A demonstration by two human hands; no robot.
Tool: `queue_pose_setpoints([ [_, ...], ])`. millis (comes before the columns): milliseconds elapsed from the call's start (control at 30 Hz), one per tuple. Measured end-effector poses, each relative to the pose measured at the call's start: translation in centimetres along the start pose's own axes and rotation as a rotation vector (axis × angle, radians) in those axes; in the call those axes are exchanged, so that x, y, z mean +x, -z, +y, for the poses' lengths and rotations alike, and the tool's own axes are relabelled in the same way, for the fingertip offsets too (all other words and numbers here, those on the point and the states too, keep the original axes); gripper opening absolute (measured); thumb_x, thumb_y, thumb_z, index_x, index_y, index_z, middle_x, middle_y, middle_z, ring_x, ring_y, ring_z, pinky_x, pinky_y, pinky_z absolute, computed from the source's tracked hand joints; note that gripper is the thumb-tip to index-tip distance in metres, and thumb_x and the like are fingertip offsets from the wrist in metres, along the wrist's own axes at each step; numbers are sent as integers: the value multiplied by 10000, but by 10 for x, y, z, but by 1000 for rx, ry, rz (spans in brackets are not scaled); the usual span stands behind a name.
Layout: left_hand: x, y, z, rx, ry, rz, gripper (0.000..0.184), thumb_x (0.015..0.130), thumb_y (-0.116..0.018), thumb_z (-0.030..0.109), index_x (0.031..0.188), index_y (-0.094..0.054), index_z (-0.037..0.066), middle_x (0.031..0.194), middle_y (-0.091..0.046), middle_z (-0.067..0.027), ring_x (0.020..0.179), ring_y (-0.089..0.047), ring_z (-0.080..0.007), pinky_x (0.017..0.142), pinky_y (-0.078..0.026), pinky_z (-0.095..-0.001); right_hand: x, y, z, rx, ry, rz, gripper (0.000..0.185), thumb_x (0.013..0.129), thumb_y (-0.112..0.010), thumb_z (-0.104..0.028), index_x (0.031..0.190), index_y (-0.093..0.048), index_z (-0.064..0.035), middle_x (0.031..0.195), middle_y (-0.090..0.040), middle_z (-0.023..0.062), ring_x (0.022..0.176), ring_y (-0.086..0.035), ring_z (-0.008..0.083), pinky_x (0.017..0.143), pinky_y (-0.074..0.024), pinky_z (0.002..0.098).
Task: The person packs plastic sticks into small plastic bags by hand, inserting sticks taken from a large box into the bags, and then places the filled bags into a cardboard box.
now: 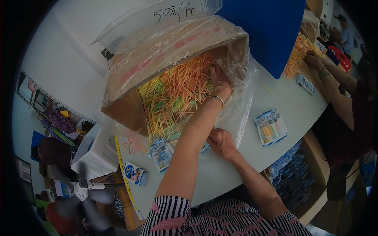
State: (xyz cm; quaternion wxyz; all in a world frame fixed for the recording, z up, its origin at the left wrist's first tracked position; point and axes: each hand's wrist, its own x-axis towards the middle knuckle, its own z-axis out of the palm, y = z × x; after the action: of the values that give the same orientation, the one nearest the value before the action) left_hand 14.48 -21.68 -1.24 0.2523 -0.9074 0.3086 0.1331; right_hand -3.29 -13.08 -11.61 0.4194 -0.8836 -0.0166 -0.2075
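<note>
A cardboard box [124,112] lined with clear plastic lies with its open side facing me, full of thin sticks [177,88] in orange, yellow and green. My left hand [221,84], with a bracelet at the wrist, reaches into its right side. Its fingers are curled against the sticks, and what they hold is hidden. Below, my right hand [222,143] is closed at the edge of a blue-and-white packet [205,148], mostly covered by my left forearm. Left of that forearm lies another blue-and-white packet [160,154] on the table [220,177].
A filled packet [271,126] lies to the right, a blue packet [135,174] at the left edge. Behind the box are a clear plastic bin [157,23] and a blue panel [267,35]. A co-worker's hands [313,59] handle sticks at far right. A fan [81,189] stands lower left.
</note>
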Motion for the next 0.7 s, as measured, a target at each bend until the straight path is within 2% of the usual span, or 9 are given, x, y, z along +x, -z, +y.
queue_pose_setpoints([
  [33,7,-1,1,-5,2,4,450,810,-538,306,1202,-527,86,1235,-510,-85,1162,-376,-292,936,-273,-466,1,4,-4,-6,-3,-6,86,755,-597,-100,741,-590,-15,698,-594,157,702,-574,351,634,-467,434],
  [267,18,-38,14,-31,82,514,405,823,-531,306,1174,-555,107,1205,-538,-74,1122,-422,-308,923,-296,-501,-4,-6,13,-31,49,32,60,710,-575,-62,752,-590,-21,718,-596,168,689,-574,365,618,-471,445],
  [500,28,-81,11,-27,157,1009,362,836,-525,307,1146,-583,128,1176,-565,-63,1082,-468,-325,910,-319,-535,-1,-4,10,-43,28,10,76,755,-581,-107,756,-591,-32,725,-605,161,697,-578,358,622,-473,441],
  [533,56,-97,8,-24,158,1008,362,836,-525,307,1146,-583,128,1176,-565,-63,1082,-468,-325,910,-319,-535,-1,-4,11,16,14,5,98,769,-582,-129,756,-589,-33,726,-605,160,700,-578,354,626,-470,438],
  [600,117,-122,-3,-374,53,556,339,823,-485,292,1106,-539,112,1135,-549,-131,1034,-487,-299,880,-339,-495,0,0,8,80,4,2,122,783,-582,-152,755,-587,-34,727,-604,159,703,-579,350,631,-467,435],
  [633,94,-112,-10,-368,55,557,339,823,-485,292,1106,-539,112,1135,-549,-131,1034,-487,-299,880,-339,-495,1,6,6,65,-14,-45,140,789,-583,-165,754,-584,-30,727,-597,166,700,-579,350,630,-458,431],
  [700,13,-82,-33,-423,24,556,255,828,-475,290,934,-538,67,943,-584,-175,931,-515,-313,804,-375,-444,2,13,2,55,-32,-94,159,794,-584,-179,752,-581,-26,727,-590,173,698,-578,350,628,-450,427],
])
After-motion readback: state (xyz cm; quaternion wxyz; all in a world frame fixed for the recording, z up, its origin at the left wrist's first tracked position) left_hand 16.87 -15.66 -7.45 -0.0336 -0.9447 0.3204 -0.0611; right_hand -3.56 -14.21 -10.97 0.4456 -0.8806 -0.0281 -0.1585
